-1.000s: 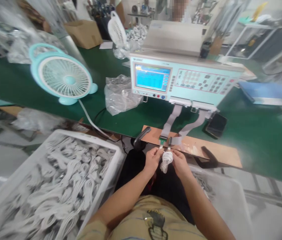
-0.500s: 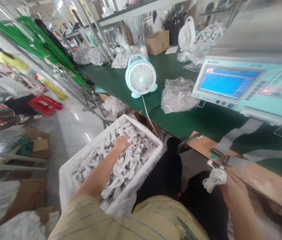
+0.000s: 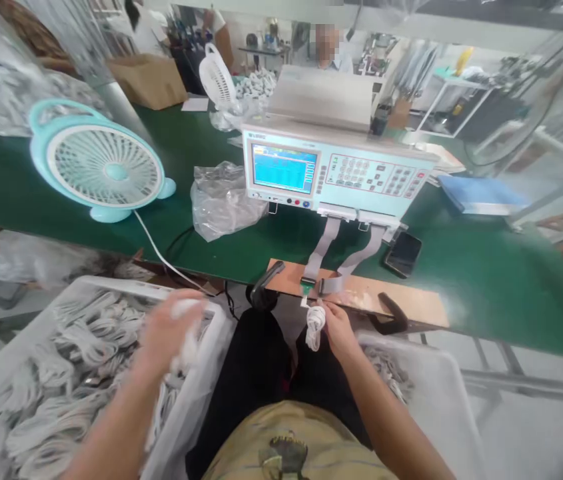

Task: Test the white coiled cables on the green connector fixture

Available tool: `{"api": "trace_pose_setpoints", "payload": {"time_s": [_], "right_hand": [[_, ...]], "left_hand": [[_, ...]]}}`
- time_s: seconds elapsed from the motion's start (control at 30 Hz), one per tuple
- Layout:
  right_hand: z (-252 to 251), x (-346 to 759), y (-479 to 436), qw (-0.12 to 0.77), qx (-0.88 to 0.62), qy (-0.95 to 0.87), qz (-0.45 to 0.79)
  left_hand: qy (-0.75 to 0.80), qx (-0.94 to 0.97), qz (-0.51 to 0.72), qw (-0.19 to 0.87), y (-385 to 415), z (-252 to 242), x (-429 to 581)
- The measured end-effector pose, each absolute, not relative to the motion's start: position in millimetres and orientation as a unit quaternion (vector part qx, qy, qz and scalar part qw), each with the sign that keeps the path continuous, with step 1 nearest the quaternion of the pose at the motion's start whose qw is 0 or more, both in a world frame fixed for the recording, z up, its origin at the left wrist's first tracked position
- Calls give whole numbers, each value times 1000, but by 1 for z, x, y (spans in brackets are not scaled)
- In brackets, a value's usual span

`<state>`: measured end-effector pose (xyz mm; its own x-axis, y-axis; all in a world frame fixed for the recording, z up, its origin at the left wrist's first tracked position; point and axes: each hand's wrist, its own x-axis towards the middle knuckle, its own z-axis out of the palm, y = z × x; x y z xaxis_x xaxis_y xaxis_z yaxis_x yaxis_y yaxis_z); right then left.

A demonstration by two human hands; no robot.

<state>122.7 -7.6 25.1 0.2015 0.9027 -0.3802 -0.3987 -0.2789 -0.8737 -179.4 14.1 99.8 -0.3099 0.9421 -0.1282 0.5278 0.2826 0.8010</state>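
Observation:
My left hand point(image 3: 164, 330), blurred by motion, is closed around a coiled white cable point(image 3: 187, 341) above the right end of a white bin point(image 3: 218, 327) full of similar coils. At the table's front edge my right hand point(image 3: 338, 328) pinches a second coiled white cable point(image 3: 315, 325). One end of that cable meets a small green connector board point(image 3: 306, 287) on the wooden strip point(image 3: 281, 280). Grey ribbon cables point(image 3: 322, 252) run from there up to a pale blue tester point(image 3: 376, 177) with a lit screen.
A light-blue fan point(image 3: 106, 167) and a clear plastic bag point(image 3: 226, 203) stand on the green table point(image 3: 471, 280). A phone point(image 3: 404, 253) lies right of the ribbon cables. Below the table's edge, another white bin point(image 3: 441, 373) holds some cables. A person point(image 3: 334, 50) is behind the tester.
My left hand has come up out of the coil pile with a cable and moved towards the right hand. The view has turned right. My right hand stays at the connector with its cable.

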Motion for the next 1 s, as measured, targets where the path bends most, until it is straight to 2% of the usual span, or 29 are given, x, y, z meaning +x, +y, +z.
{"api": "trace_pose_setpoints", "payload": {"time_s": [0.1, 0.17, 0.27, 0.4, 0.5, 0.6, 0.67, 0.7, 0.77, 0.83, 0.93, 1.0], "right_hand": [[24, 124, -10, 550, -544, -237, 588], [24, 126, -10, 548, -542, -248, 587], [25, 123, -8, 552, -541, -253, 582], [31, 110, -11, 570, -541, -272, 555], [40, 119, -25, 540, -559, -325, 538], [46, 165, -52, 431, -607, -409, 528], [47, 205, -74, 288, -659, -504, 478], [47, 221, -84, 209, -697, -545, 417], [48, 239, -99, 123, -758, -589, 252], [51, 229, -106, 124, -726, -653, 176], [58, 185, -103, 203, -547, -782, 218], [60, 157, -96, 220, -456, -833, 225]], "left_hand": [[590, 517, 320, 531, 13, 84, -83], [535, 493, 331, 601, 18, 67, -35], [503, 450, 366, 641, 25, 46, 0], [494, 413, 417, 642, 15, 37, 7], [496, 371, 406, 672, -2, 39, 5], [512, 278, 339, 738, -14, 39, 0], [504, 203, 308, 781, -17, 35, -4], [495, 174, 298, 798, -17, 33, -5], [480, 150, 273, 820, -17, 27, -4], [468, 159, 236, 837, -18, 22, 3], [438, 181, 195, 859, -22, 21, 17], [424, 186, 157, 872, -24, 22, 23]]}}
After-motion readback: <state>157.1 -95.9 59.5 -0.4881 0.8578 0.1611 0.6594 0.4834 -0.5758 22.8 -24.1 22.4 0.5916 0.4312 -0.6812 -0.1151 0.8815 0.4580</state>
